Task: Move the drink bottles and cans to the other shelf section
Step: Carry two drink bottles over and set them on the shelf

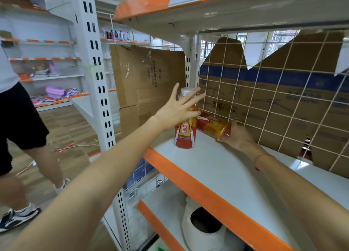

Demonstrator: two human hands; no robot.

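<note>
A drink bottle with a red and orange label and white cap (185,135) stands upright near the left end of the white shelf (217,167). My left hand (179,109) is spread open in front of its upper half, fingers straight, not gripping. A second bottle of the same kind (212,125) lies tilted on its side just behind and to the right, against the wire grid. My right hand (237,135) grips that tilted bottle at its bottom end.
A white wire grid (264,92) with cardboard behind it backs the shelf. An orange-edged shelf (170,3) hangs overhead. A white appliance (204,230) and a can (159,183) sit on the lower shelf. Another person's legs (22,137) stand in the aisle at left.
</note>
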